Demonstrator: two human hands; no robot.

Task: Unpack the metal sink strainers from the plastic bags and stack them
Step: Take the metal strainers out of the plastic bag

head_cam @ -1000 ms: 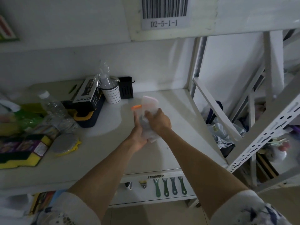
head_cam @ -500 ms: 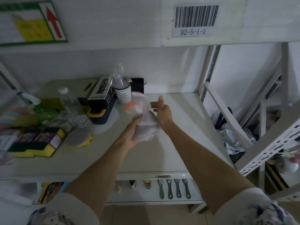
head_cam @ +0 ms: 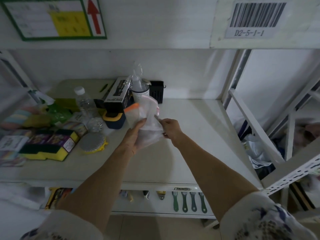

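Shelf: we see a pale shelf board running left to right, bare on its right half, cluttered on its left.
Upper shelf edge: above it, a barcode label reading D2-5-1-1 at the right and a green-bordered sign with a red arrow at the left.
Rack frame: white struts to the right, with crumpled bags behind them.
Lower board: below the near edge we see four green-handled tools in a row.
Left clutter: sponges in yellow and green at the near left, a round scrubber just right of them, a clear bottle farther back.
Far clutter: a black box marked SPRAY BOTTLE, a white cup with a wrapped item in it, and a small black holder against the wall.
Bag: we see a clear plastic bag held above the middle of the shelf, its top reaching toward the cup, with an orange strip at its upper left. Whether a strainer is inside, we cannot tell.
Left hand: we see it cupped under and around the bag's lower part, fingers closed on the plastic.
Right hand: just right of the bag, fingers curled and pinching the bag's right edge.
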